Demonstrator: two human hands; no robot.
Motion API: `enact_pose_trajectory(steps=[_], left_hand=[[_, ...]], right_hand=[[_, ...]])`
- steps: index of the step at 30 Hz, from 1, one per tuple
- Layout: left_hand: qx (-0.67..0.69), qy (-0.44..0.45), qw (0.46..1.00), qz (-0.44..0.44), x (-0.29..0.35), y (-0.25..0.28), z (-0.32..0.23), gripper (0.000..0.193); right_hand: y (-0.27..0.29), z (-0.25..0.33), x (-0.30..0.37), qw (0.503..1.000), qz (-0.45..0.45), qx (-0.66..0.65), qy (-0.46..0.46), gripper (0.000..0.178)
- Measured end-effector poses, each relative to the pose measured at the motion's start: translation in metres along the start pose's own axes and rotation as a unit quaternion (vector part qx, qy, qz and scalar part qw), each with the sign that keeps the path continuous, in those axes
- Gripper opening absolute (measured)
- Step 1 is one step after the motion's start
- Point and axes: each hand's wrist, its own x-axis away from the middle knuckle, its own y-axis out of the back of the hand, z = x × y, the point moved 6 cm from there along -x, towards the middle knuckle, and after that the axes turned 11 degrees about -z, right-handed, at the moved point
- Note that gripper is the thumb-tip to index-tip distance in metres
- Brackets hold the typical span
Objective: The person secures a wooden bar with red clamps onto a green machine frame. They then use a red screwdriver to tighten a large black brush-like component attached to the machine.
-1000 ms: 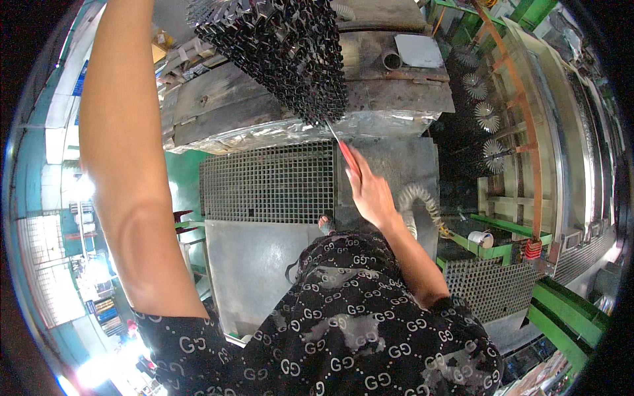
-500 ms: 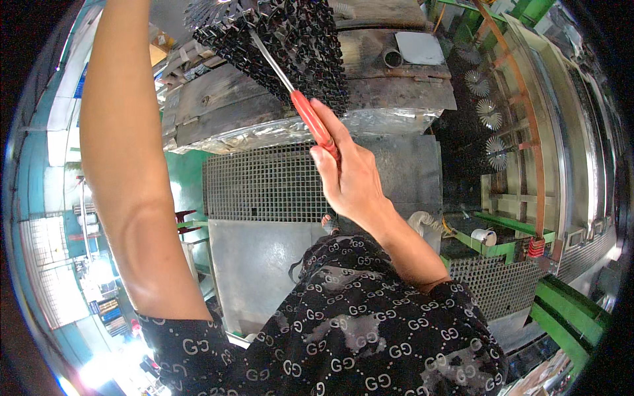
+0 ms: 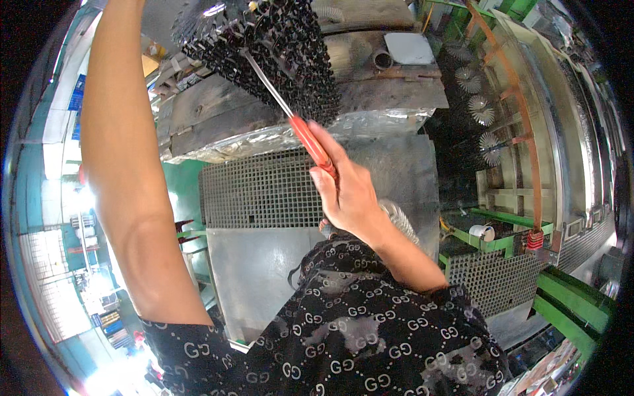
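My right hand [image 3: 350,195] is closed around the red handle of a tool [image 3: 310,145] with a slim metal shaft. The shaft slants up and left to a dense mass of small glossy black pieces [image 3: 297,72]. Its tip meets that mass, but I cannot make out the tip's shape. My left forearm [image 3: 125,158] stretches up along the left side. The left hand lies beyond the upper edge, out of view.
Behind the black mass is a stained metal worktop [image 3: 376,92] bearing a pale flat plate [image 3: 409,48] and a short pipe [image 3: 382,60]. Below lies a floor grating [image 3: 261,188]. Along the right, spiky metal discs [image 3: 482,110] line a machine, near a green beam [image 3: 571,297].
My right hand and the red-handled tool have shifted slightly toward me, lower in the picture. The whole view has drifted a little, so the worktop and black mass appear farther left.
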Motion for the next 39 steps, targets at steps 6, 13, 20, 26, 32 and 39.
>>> enact_pose_trajectory(steps=[6,13,20,26,32,39], left_hand=[[-0.013,-0.03,0.999,-0.034,0.004,0.005,-0.002,0.026],[-0.03,-0.017,0.998,-0.05,0.002,-0.003,-0.003,0.026],[-0.02,0.001,0.999,-0.041,0.004,-0.004,0.002,0.026],[-0.016,-0.04,0.998,-0.036,0.002,-0.001,0.0,0.024],[-0.009,-0.027,0.998,-0.058,0.036,-0.017,-0.019,0.023],[0.011,-0.012,1.0,-0.022,-0.017,0.008,0.007,0.053]], right_hand=[[0.007,-0.118,0.076,0.949,0.112,0.218,-0.201,0.052],[0.001,-0.035,0.018,0.996,-0.003,0.083,-0.036,0.055],[-0.002,-0.08,0.042,0.965,0.099,0.141,-0.198,0.052],[-0.002,-0.037,0.025,0.977,0.092,0.07,-0.178,0.057],[-0.002,-0.072,0.027,0.965,0.113,0.118,-0.203,0.055],[-0.004,-0.079,0.041,0.969,0.109,0.14,-0.171,0.052]])
